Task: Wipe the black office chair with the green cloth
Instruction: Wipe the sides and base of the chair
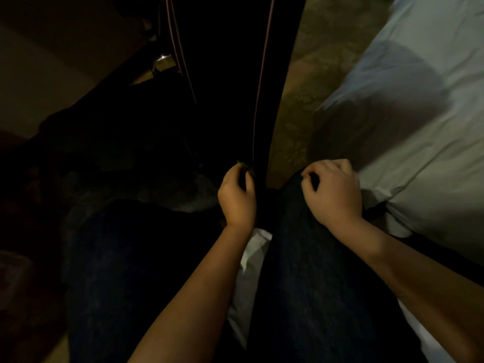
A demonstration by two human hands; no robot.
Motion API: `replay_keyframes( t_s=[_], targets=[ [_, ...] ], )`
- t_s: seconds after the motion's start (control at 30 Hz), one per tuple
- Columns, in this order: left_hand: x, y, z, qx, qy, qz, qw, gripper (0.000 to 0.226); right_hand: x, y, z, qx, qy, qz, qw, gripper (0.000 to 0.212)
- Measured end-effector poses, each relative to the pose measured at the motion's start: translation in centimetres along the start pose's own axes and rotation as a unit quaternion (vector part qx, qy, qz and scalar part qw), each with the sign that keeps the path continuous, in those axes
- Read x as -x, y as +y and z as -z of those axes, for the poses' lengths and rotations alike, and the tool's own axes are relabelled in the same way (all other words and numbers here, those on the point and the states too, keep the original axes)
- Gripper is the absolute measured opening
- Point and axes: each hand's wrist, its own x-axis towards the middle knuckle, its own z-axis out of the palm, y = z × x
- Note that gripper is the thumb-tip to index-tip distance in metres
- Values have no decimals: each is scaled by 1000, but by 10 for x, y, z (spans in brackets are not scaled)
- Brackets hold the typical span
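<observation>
1 chair [222, 87] | 1 green cloth [247, 171]; left hand [237, 199] grips it | right hand [334, 191] loosely curled on knee [293, 205]

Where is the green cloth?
Head view, centre: the cloth barely shows, gripped by the left hand against the chair edge, just left of the right hand resting on a knee.

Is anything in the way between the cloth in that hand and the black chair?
Nothing visible. The left hand pinches the cloth, which barely shows in the dim light, right against the edge of the chair. The right hand rests on the knee, off to the side.
</observation>
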Motion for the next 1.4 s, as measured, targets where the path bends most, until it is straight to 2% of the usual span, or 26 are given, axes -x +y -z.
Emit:
replay_keyframes(
  t_s=[0.2,0.5,0.73,0.97,1.3,1.4],
  targets=[
    [-4,-2,6,-69,-57,-67,994,19,-1,-3,4,34,-26,32,999,14],
    [0,-14,-2,-100,-73,-74,990,8,-6,-19,-6,36,-50,80,995,19],
    [-3,-37,-16,-190,-109,-52,974,15,-21,-31,-17,20,-87,137,986,36],
    [-8,-51,-14,-349,-215,-99,907,47,-36,-38,-24,22,-89,147,985,41],
    [-19,-46,-25,-457,-292,-137,829,58,-42,-39,-29,-28,-90,114,989,37],
    [-26,-48,-28,-450,-297,-139,831,58,-47,-38,-33,-51,-90,101,990,35]
  ],
)
